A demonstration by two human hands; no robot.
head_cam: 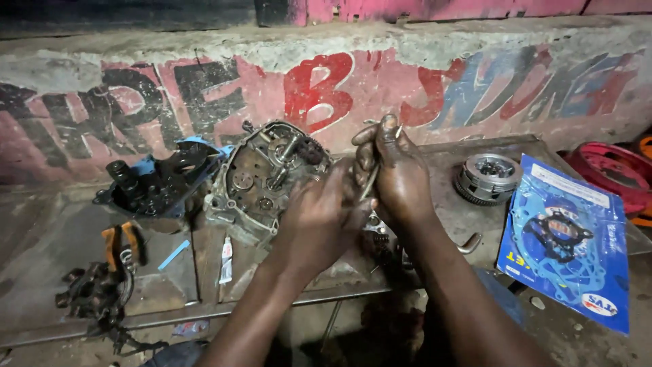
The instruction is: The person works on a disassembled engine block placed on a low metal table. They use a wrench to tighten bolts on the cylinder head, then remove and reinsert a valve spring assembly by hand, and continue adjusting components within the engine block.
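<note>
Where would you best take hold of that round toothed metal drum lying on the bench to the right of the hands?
Probably by its outer rim, coming straight down from above. The round clutch drum lies flat on the bench with its open face up, and its toothed edge is bare all round, so fingers could span it from opposite sides. The blue gasket packet lies close on its right; nothing is stacked on it.

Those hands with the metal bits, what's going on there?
A person is working at a grimy metal workbench. The left hand and right hand are held together over the bench, gripping a thin metal part between them. Just behind the hands sits an opened engine case with gears showing inside. A round clutch piece lies to the right, beside a blue packet of gaskets. Orange-handled pliers lie on the left.
</note>
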